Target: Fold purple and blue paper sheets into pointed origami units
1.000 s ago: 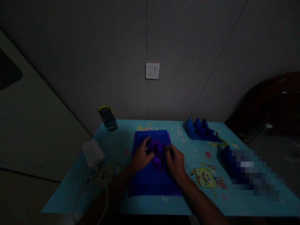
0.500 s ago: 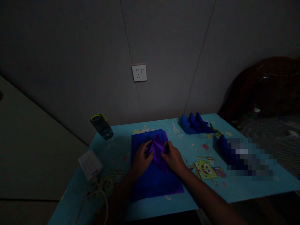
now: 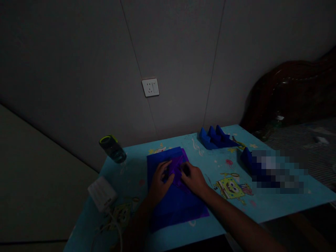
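A folded piece of purple paper (image 3: 175,165) lies low over a stack of blue and purple sheets (image 3: 168,213) in the middle of the table. My left hand (image 3: 160,180) grips its left side, thumb and fingers curved around the edge. On the other side, my right hand (image 3: 193,178) pinches the paper between thumb and bent fingers. The lower part of the folded paper is partly hidden by the hands and blends with the dark sheets.
Blue folded paper boats (image 3: 215,138) stand at the back right, and another blue paper piece (image 3: 248,161) lies nearer, beside a blurred-out patch. A bottle (image 3: 113,149) stands at the back left. A white charger (image 3: 102,193) with a cable lies on the patterned table (image 3: 207,229).
The purple paper, upright and peaked before, now lies flatter against the stack. Both hands stay on it, the left spread slightly more. The view has tilted a little.
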Demonstrator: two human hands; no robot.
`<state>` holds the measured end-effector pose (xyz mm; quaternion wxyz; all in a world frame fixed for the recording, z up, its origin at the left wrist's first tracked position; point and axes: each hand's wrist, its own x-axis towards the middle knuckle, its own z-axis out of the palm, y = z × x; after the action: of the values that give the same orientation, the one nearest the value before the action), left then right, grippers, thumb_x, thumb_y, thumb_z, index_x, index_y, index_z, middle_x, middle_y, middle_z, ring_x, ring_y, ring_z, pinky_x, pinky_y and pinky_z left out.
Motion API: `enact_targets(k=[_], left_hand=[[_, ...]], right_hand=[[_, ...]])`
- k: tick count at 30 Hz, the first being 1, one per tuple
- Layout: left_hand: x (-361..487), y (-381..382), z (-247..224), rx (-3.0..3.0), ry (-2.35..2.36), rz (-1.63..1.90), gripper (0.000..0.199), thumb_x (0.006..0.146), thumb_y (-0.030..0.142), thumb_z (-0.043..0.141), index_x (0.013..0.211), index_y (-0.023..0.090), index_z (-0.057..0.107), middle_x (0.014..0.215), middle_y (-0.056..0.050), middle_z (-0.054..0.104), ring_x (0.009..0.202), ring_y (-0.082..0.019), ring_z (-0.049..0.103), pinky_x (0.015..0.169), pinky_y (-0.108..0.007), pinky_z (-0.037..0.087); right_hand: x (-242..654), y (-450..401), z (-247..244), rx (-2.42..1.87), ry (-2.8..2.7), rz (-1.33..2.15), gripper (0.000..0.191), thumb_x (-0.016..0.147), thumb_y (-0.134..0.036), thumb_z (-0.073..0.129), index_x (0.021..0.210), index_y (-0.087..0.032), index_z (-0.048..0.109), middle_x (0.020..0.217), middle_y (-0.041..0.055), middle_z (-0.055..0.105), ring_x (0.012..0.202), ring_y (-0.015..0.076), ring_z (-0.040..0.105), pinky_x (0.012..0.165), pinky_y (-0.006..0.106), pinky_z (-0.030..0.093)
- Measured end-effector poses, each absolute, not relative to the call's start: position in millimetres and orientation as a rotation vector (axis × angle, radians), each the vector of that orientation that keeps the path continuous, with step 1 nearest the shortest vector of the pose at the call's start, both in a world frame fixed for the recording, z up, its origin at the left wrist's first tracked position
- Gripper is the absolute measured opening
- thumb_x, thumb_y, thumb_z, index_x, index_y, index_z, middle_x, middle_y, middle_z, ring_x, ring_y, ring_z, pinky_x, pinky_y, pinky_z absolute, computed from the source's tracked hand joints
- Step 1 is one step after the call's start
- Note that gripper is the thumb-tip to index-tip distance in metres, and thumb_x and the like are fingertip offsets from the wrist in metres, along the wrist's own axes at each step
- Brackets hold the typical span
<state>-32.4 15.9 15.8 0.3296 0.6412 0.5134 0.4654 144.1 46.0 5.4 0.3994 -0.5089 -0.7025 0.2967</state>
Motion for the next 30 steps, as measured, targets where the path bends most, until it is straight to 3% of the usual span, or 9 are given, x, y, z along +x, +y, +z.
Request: enact_targets(k=[6, 10, 13, 18, 20, 24, 27, 30], left_hand=[[-35.6, 22.3, 8.7, 1.554, 1.359, 1.26, 0.045, 0.088, 0.032, 0.059, 0.132, 0.025, 0.052, 0.131, -0.009, 0.059, 0.115, -0.023, 0.06, 0.095, -0.038, 0.051], [-38.1, 28.6, -1.0, 1.466, 1.374, 1.339, 0.043, 0.089, 0.036, 0.058, 0.13, 0.024, 0.052, 0.133, -0.009, 0.059, 0.117, -0.023, 0.06, 0.097, -0.037, 0.05], [-40.9, 31.7, -2.3, 1.395, 1.45, 1.403, 0.043, 0.089, 0.037, 0.057, 0.13, 0.023, 0.051, 0.127, -0.01, 0.062, 0.113, -0.023, 0.063, 0.092, -0.036, 0.053], [-45.5, 32.8, -2.3, 1.425, 1.617, 1.457, 0.052, 0.09, 0.035, 0.056, 0.139, 0.027, 0.038, 0.124, -0.009, 0.059, 0.101, -0.022, 0.067, 0.083, -0.037, 0.055], [-46.3, 32.7, -4.7, 1.558, 1.71, 1.496, 0.042, 0.092, 0.032, 0.052, 0.133, 0.027, 0.044, 0.128, -0.01, 0.056, 0.11, -0.024, 0.062, 0.09, -0.04, 0.052], [-45.8, 31.9, -9.3, 1.845, 1.798, 1.548, 0.013, 0.094, 0.026, 0.047, 0.1, 0.024, 0.058, 0.126, -0.01, 0.054, 0.121, -0.026, 0.053, 0.101, -0.046, 0.045], [-45.0, 32.0, -9.6, 1.88, 1.783, 1.472, 0.01, 0.092, 0.028, 0.051, 0.095, 0.024, 0.059, 0.12, -0.009, 0.057, 0.108, -0.025, 0.06, 0.093, -0.043, 0.051], [-45.1, 33.5, -8.5, 1.81, 1.79, 1.424, 0.022, 0.086, 0.033, 0.062, 0.105, 0.023, 0.059, 0.111, -0.009, 0.06, 0.096, -0.024, 0.064, 0.084, -0.041, 0.055]], right_hand=[[145.9, 48.0, 5.8, -1.249, -1.6, 0.839, 0.022, 0.077, -0.02, 0.052, 0.094, -0.02, 0.067, 0.084, 0.0033, 0.073, 0.073, 0.0208, 0.065, 0.069, 0.03, 0.047], [150.4, 55.0, 5.5, -1.212, -1.448, 0.967, 0.024, 0.078, -0.022, 0.048, 0.091, -0.017, 0.067, 0.08, 0.0033, 0.071, 0.069, 0.0194, 0.063, 0.061, 0.027, 0.048], [150.8, 57.2, 5.5, -1.167, -1.369, 1.102, 0.025, 0.08, -0.026, 0.048, 0.089, -0.016, 0.068, 0.071, 0.0022, 0.069, 0.06, 0.0178, 0.062, 0.052, 0.025, 0.047], [143.1, 50.4, 7.5, -1.078, -1.323, 1.245, 0.026, 0.083, -0.032, 0.053, 0.095, -0.016, 0.07, 0.068, 0.0014, 0.068, 0.06, 0.0174, 0.062, 0.054, 0.025, 0.047], [140.1, 46.8, 9.2, -1.052, -1.312, 1.28, 0.026, 0.082, -0.034, 0.055, 0.096, -0.017, 0.07, 0.065, -0.0003, 0.066, 0.057, 0.0158, 0.059, 0.052, 0.024, 0.045], [138.1, 43.2, 12.1, -0.995, -1.282, 1.363, 0.026, 0.081, -0.036, 0.058, 0.095, -0.017, 0.069, 0.059, -0.0023, 0.062, 0.051, 0.014, 0.054, 0.049, 0.023, 0.041], [138.3, 41.6, 11.4, -0.97, -1.281, 1.36, 0.027, 0.082, -0.037, 0.058, 0.096, -0.018, 0.068, 0.058, -0.0025, 0.061, 0.048, 0.0134, 0.052, 0.046, 0.023, 0.04], [138.3, 38.0, 9.3, -0.959, -1.351, 1.323, 0.027, 0.085, -0.039, 0.055, 0.098, -0.019, 0.068, 0.06, -0.0022, 0.062, 0.048, 0.0133, 0.052, 0.046, 0.023, 0.04]])
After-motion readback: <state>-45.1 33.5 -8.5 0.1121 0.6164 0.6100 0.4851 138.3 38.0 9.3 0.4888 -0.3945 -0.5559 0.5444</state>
